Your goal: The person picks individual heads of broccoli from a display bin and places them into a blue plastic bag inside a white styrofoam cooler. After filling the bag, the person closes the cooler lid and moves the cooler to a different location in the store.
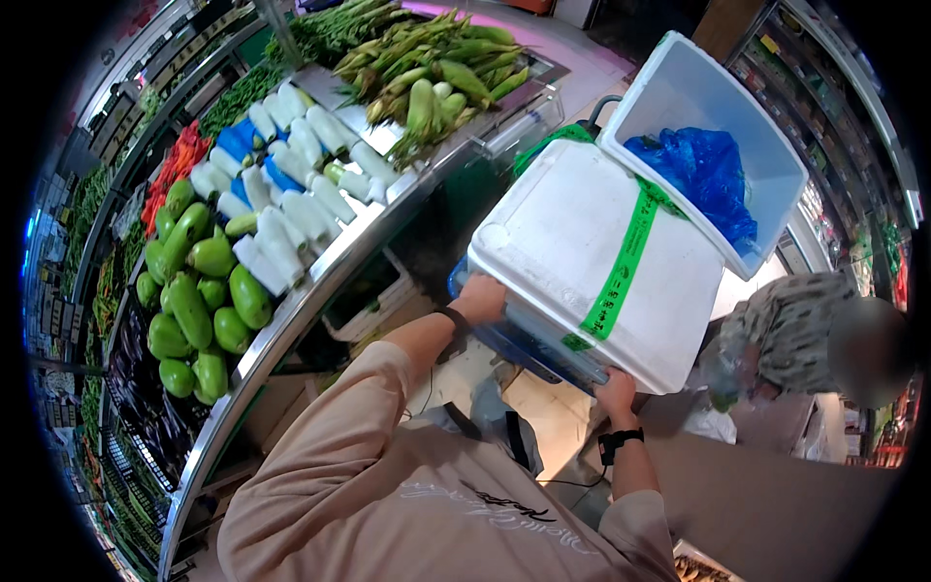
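A white styrofoam box (560,218) with green printed tape across its lid stands before me, by a blue crate (502,349). My left hand (481,300) rests at the near left corner of the box, its fingers curled over a grey edge there. Farther right along that edge, my right hand (616,391) has its fingers closed on it. What exactly the edge belongs to is hard to tell. An open white foam box (778,156) leans tilted on the far right of the lid, with a blue plastic bag (702,178) inside.
Left, a metal-edged display counter (287,331) bears green gourds (190,309), wrapped white vegetables (291,218) and corn (451,69). A person in a patterned top (793,335) is close on the right, beside a brown surface (734,465). Stocked shelves (822,94) line the far right.
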Action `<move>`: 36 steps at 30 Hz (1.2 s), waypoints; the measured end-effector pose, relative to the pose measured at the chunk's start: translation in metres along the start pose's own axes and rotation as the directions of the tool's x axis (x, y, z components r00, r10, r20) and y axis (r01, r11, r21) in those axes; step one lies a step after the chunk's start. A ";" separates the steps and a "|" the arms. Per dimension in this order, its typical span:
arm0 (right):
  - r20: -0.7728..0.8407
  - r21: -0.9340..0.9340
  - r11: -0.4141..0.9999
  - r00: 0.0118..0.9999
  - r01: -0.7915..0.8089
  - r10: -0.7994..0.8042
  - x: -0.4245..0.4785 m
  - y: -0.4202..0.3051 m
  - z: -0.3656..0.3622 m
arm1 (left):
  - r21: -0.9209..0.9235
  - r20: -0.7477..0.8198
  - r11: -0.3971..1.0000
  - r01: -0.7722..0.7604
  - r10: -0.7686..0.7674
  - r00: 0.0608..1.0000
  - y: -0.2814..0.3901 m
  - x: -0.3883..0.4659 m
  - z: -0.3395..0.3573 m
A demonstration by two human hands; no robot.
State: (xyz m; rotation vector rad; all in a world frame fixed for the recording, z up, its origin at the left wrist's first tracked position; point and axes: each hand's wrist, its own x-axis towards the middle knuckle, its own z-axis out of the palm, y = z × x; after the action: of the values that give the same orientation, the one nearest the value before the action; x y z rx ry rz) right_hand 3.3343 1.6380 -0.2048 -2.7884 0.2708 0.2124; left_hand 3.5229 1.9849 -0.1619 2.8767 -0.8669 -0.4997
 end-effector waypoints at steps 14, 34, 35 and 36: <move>-0.006 -0.038 0.999 1.000 -0.016 0.015 0.263 0.107 -0.080 | -0.013 0.111 0.998 0.059 -0.057 0.992 0.019 0.258 -0.077; -0.305 0.044 0.963 0.914 -0.266 0.266 0.567 0.213 -0.178 | -0.263 0.028 0.956 -0.132 0.145 0.989 0.131 0.660 -0.126; -0.308 0.126 0.959 0.909 -0.254 0.281 0.570 0.218 -0.178 | -0.258 0.029 0.955 -0.148 0.161 0.987 0.140 0.678 -0.131; -0.319 0.130 0.967 0.915 -0.218 0.249 0.569 0.227 -0.172 | -0.260 0.020 0.948 -0.183 0.195 0.981 0.146 0.696 -0.134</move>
State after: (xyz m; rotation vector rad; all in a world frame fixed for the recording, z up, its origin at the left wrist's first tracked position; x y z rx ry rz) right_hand 3.8585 1.2776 -0.2148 -2.6830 0.6802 -0.2176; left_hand 4.0378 1.4788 -0.2051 2.5267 -0.9913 -0.6087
